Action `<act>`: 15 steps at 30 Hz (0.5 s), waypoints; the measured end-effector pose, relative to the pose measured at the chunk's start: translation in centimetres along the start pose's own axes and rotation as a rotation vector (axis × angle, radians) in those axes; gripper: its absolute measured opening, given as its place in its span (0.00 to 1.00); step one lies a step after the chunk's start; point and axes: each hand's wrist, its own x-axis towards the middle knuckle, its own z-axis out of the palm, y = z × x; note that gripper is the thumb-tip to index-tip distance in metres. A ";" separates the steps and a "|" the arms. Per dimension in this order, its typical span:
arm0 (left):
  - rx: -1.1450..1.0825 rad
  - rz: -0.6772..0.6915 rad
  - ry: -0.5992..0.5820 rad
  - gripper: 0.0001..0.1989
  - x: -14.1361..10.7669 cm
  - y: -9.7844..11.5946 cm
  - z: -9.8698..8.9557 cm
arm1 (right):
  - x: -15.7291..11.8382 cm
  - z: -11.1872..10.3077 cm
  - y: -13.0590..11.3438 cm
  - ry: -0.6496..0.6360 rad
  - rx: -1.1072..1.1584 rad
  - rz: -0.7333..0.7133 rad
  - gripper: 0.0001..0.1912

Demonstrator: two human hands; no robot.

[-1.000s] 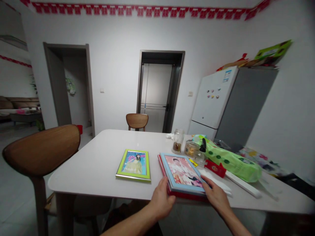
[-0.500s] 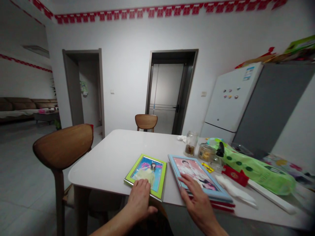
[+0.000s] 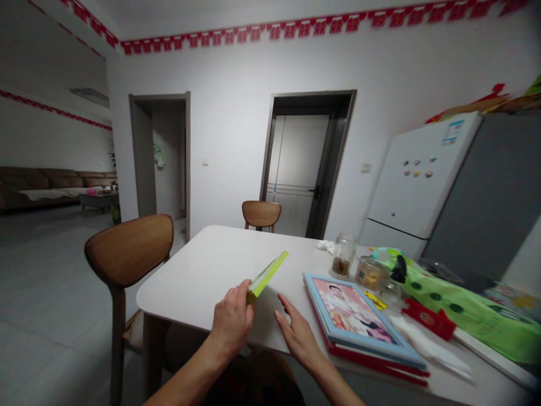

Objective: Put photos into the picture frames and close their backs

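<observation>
The green picture frame (image 3: 267, 276) is raised off the white table and tilted nearly edge-on to me. My left hand (image 3: 232, 316) grips its near end, fingers wrapped round the edge. To the right of it, my right hand (image 3: 298, 335) is held in the air with its fingers apart, touching nothing. A light blue picture frame (image 3: 350, 316) with a photo lies on top of a stack with red edges (image 3: 380, 367) near the table's front edge, right of my right hand.
On the white table (image 3: 190, 282) stand a tall glass jar (image 3: 343, 256), a round jar (image 3: 369, 273), a green package (image 3: 465, 310), a red item (image 3: 429, 318) and white tissue (image 3: 431, 349). Wooden chairs stand at the left (image 3: 131, 248) and far side (image 3: 261, 214).
My left hand has lifted the green frame from lying flat and turned it onto its edge. My right hand has come off the blue frame and moved left. The view has shifted left.
</observation>
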 end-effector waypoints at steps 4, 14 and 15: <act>-0.161 -0.082 0.102 0.18 0.6 -0.9 -1.2 | 0.4 2.4 -1.6 -0.114 0.046 -0.094 0.27; -0.579 -0.394 0.041 0.23 -3.7 -5.0 1.8 | -1.1 1.9 -1.5 -0.241 -0.190 -0.135 0.25; -0.560 -0.404 0.011 0.25 -4.5 -5.3 2.2 | -1.2 1.6 -1.4 -0.248 -0.221 -0.148 0.23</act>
